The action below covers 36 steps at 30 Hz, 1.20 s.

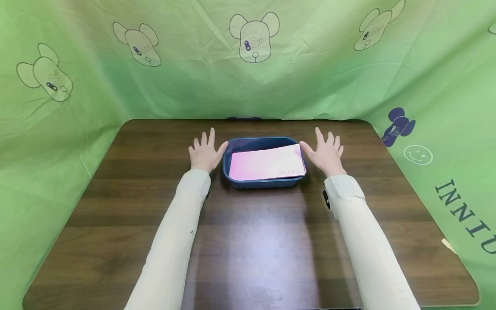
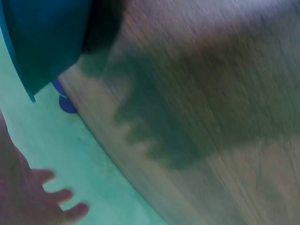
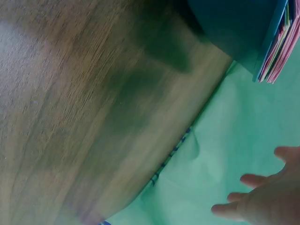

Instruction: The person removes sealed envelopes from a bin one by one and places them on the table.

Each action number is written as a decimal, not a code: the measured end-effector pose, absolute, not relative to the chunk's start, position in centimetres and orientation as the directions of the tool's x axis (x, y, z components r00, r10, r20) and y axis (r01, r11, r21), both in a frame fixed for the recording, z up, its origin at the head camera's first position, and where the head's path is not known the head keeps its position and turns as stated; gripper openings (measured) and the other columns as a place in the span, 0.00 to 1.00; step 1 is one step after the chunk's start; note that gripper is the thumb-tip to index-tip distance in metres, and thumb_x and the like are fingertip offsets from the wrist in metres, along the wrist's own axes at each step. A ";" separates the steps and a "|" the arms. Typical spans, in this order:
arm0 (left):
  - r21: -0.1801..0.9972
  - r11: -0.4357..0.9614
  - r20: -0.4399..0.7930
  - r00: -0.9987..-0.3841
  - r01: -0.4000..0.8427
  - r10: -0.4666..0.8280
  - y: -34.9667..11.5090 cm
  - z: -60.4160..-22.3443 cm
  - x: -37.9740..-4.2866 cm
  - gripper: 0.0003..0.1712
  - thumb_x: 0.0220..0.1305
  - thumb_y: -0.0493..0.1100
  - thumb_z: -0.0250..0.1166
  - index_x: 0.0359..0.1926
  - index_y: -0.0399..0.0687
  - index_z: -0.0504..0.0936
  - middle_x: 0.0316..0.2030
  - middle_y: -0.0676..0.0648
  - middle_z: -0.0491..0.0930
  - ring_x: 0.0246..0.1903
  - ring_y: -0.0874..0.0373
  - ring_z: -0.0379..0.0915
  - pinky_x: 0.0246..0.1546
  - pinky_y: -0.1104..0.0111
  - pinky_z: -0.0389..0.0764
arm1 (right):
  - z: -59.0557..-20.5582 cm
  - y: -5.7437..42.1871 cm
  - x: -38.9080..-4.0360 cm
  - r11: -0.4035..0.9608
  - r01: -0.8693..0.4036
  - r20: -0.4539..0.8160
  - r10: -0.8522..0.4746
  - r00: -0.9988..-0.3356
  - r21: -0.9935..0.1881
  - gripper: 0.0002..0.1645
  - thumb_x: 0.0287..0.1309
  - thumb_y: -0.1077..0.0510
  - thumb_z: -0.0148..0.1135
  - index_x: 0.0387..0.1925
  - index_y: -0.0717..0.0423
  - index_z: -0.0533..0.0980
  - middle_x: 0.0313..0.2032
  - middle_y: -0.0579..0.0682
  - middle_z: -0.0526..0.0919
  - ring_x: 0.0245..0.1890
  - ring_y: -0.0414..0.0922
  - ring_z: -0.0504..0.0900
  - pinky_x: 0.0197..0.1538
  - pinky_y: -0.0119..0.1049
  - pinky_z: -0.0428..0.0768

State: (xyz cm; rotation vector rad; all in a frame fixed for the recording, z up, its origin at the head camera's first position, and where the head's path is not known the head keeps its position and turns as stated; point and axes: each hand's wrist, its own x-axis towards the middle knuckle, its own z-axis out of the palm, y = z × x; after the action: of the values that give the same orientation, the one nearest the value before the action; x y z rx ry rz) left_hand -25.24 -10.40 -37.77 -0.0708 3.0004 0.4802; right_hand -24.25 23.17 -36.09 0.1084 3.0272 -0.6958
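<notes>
A blue plastic basin (image 1: 263, 184) sits toward the back of the table, holding a stack of pink envelopes (image 1: 267, 162) that lean on its rim. My left hand (image 1: 205, 154) is spread at the basin's left side, thumb tip right by the rim. On the other side my right hand (image 1: 327, 153) is spread too, its thumb close to the envelopes' upper right corner. Neither hand grips anything. In the right wrist view the edges of several envelopes (image 3: 281, 47) stick out past the basin (image 3: 239, 28). The left wrist view shows the basin wall (image 2: 44, 42) above my fingers.
The brown wooden table (image 1: 255, 249) has rounded corners. A green cloth (image 1: 186, 86) with printed bear heads hangs round its back and sides. A small pale piece (image 1: 448, 245) lies at the table's right edge.
</notes>
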 end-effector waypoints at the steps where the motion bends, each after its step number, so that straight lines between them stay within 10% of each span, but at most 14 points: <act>1: 0.317 0.946 -0.137 -0.990 -0.070 -0.027 -10.1 -37.8 -25.2 0.46 0.68 0.73 0.31 0.76 0.52 0.37 0.73 0.37 0.52 0.70 0.35 0.51 0.68 0.43 0.55 | -36.1 23.1 -24.3 0.901 0.055 -0.051 0.037 -0.998 -0.431 0.49 0.65 0.31 0.42 0.75 0.53 0.42 0.72 0.73 0.39 0.72 0.72 0.34 0.70 0.68 0.36; 16: 0.431 0.889 -0.320 -0.948 -0.153 -0.009 -6.8 -38.8 -24.4 0.46 0.63 0.47 0.53 0.72 0.36 0.38 0.47 0.37 0.82 0.44 0.45 0.78 0.52 0.55 0.75 | -36.4 21.0 -25.1 0.906 -0.165 -0.123 -0.229 -0.966 -0.391 0.49 0.56 0.47 0.64 0.67 0.73 0.55 0.67 0.72 0.60 0.66 0.70 0.58 0.70 0.59 0.56; 28: 0.479 0.843 -0.322 -0.942 -0.246 -0.093 -5.9 -38.9 -23.7 0.45 0.60 0.38 0.58 0.71 0.40 0.41 0.46 0.34 0.80 0.36 0.46 0.80 0.37 0.60 0.80 | -36.2 19.8 -25.4 0.930 -0.144 -0.221 -0.226 -0.949 -0.337 0.56 0.51 0.45 0.69 0.70 0.70 0.52 0.69 0.71 0.56 0.67 0.71 0.56 0.70 0.60 0.58; 36: 0.528 0.810 -0.263 -0.956 -0.256 -0.131 -5.6 -40.0 -24.1 0.40 0.59 0.38 0.58 0.67 0.39 0.47 0.47 0.33 0.80 0.44 0.40 0.80 0.47 0.53 0.80 | -36.2 19.6 -25.5 0.932 -0.117 -0.187 -0.190 -0.964 -0.343 0.56 0.48 0.48 0.72 0.69 0.69 0.54 0.67 0.69 0.57 0.65 0.67 0.63 0.68 0.57 0.63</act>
State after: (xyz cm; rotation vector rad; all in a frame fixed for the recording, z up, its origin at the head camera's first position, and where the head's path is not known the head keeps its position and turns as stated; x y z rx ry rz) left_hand -24.11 -5.56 -39.99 -0.3013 2.7814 0.8555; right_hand -25.48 19.62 -36.15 -0.2317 2.8716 -0.4908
